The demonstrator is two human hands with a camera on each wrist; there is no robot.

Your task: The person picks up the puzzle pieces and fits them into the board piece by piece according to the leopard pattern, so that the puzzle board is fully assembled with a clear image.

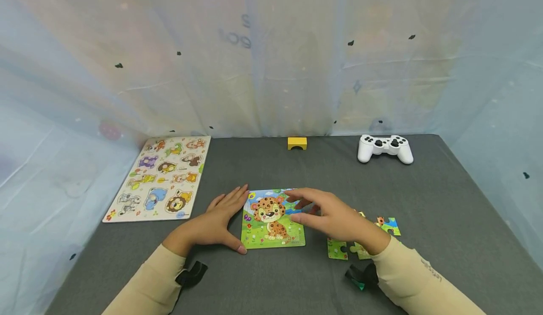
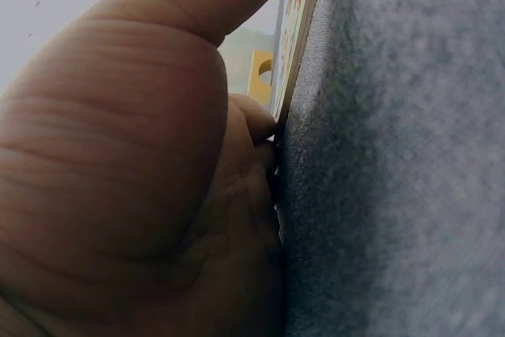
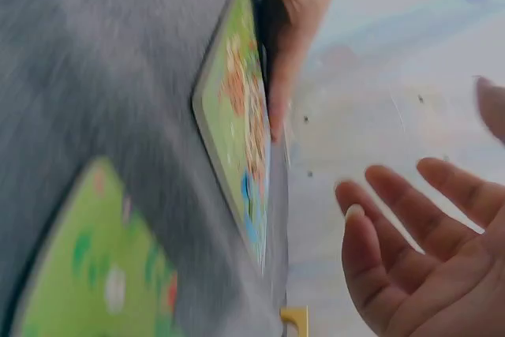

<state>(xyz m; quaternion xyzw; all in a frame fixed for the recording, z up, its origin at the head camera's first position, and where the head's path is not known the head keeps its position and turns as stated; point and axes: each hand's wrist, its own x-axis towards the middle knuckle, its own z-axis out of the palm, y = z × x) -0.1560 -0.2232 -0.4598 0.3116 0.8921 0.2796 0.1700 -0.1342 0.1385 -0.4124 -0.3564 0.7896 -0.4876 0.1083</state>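
A square puzzle board (image 1: pixel 273 232) with a spotted leopard cub picture lies flat on the grey table. My left hand (image 1: pixel 216 220) rests at its left side, fingers straight and thumb spread towards the near corner; in the left wrist view the palm (image 2: pixel 110 155) stands close to the cloth. Over the board's right edge hovers my right hand (image 1: pixel 324 211), fingers loosely bent. The right wrist view shows that hand (image 3: pixel 430 258) with nothing in it. Loose jigsaw pieces (image 1: pixel 337 250) lie on the table by the right wrist, partly hidden under the forearm.
At the back left lies a wooden animal puzzle board (image 1: pixel 159 180). A yellow arch block (image 1: pixel 297 141) stands at the table's far edge, and a white game controller (image 1: pixel 384 146) sits at the back right. A pale curtain (image 1: pixel 271 70) hangs behind.
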